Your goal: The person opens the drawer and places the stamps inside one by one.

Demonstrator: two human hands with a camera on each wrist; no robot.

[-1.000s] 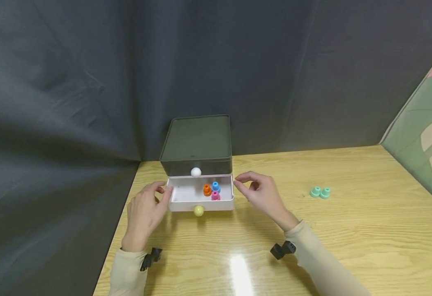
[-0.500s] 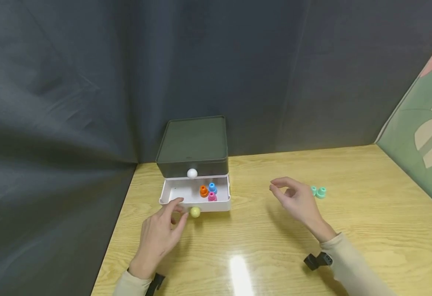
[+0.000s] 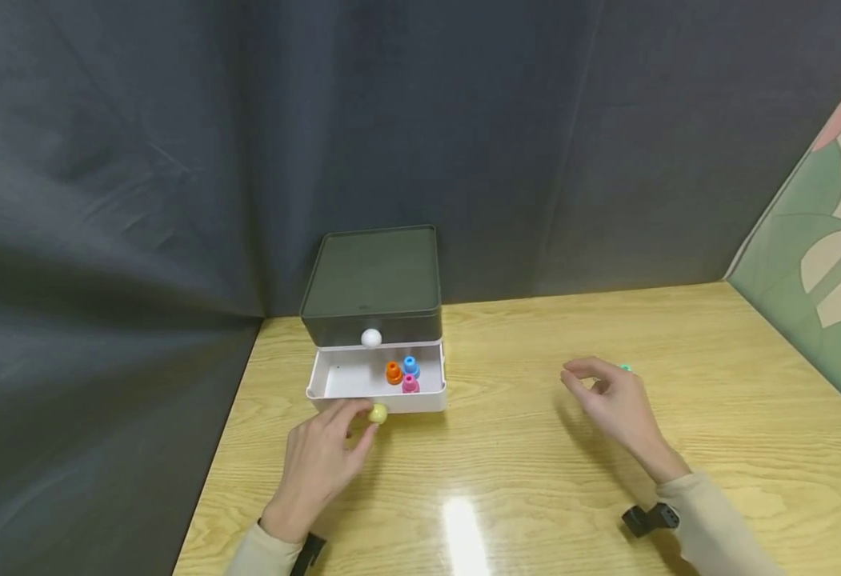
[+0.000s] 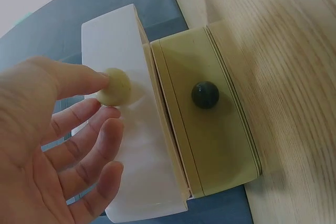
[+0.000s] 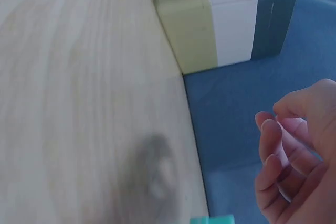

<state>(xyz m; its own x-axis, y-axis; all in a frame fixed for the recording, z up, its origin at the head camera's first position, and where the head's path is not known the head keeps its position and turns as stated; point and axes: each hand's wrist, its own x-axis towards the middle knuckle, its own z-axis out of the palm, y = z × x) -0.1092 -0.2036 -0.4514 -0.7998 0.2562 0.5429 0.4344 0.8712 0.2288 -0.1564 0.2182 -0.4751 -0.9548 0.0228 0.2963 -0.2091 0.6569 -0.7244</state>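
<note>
My left hand [image 3: 322, 460] is at the front of a pulled-out white drawer [image 3: 427, 402], thumb and forefinger around its yellow round knob [image 3: 378, 414]. In the left wrist view the thumb lies against that knob [image 4: 116, 87] and the other fingers curve below it. Inside the drawer stand an orange [image 3: 394, 373], a blue [image 3: 410, 366] and a pink [image 3: 410, 384] small stepped plastic piece. My right hand [image 3: 618, 404] hovers over the table at the right with loosely curled fingers and holds nothing. Behind it, a teal piece [image 3: 626, 368] is mostly hidden.
The drawer belongs to a small cabinet with a dark grey top [image 3: 373, 272] and a white knob [image 3: 371, 338] on its upper drawer. Dark curtains [image 3: 420, 144] stand behind and left of the wooden table [image 3: 521, 480]. A leaf-patterned panel [image 3: 823, 240] stands at the right.
My left hand has moved from the drawer's left side to its yellow knob. My right hand has left the drawer's right side and moved right, in front of the teal pieces.
</note>
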